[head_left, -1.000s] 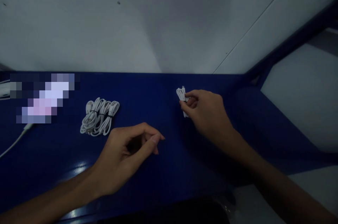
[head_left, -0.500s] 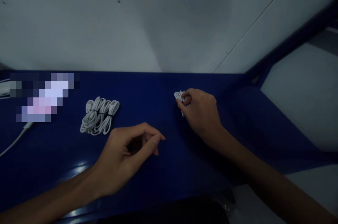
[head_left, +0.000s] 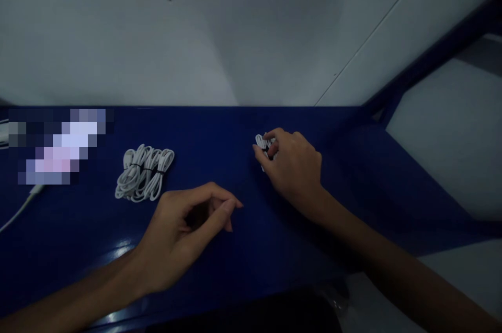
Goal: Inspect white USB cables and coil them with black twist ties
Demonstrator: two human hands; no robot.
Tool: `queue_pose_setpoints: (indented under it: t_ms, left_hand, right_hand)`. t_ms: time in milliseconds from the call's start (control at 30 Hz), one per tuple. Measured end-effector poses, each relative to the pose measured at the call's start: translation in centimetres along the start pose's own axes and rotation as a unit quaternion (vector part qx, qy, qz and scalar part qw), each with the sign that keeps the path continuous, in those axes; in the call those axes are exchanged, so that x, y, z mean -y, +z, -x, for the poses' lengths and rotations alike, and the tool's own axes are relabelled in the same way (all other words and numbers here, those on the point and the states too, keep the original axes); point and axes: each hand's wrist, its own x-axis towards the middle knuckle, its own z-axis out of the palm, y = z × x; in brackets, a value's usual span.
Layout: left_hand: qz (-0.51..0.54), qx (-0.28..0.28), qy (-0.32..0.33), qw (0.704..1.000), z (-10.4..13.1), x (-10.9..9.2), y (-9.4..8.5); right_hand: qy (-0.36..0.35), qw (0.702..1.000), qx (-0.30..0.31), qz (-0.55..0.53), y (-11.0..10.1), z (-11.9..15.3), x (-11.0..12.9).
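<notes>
White cable bundle (head_left: pixel 259 140), just one, fingertip-pinched in the right grip (head_left: pixel 294 165); left grip (head_left: pixel 176 233) kinda half-curled, empty, near three tied bundles (head_left: pixel 145 172).

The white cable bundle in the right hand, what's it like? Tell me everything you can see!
The white cable bundle is thin cord, plastic-coated by its look, folded into narrow loops with a dark band across it. It's near the far edge of the blue table, its far end tipped slightly left. The right hand's grip has thumb and fingers around it, hiding much of it. I can't tell whether it touches the table.
</notes>
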Motion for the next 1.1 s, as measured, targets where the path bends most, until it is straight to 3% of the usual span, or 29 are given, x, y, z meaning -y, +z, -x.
queue_pose_setpoints:
  t_ms: [567, 1100]
  left_hand:
    - [-0.001, 0.004, 0.000, 1.000, 0.12, -0.03, 0.20]
    - [-0.003, 0.002, 0.006, 1.000, 0.25, 0.32, 0.22]
  right_hand:
    - [-0.008, 1.000, -0.007, 0.006, 0.06, 0.40, 0.94]
    - [0.029, 0.999, -0.014, 0.002, -0.89, 0.04, 0.05]
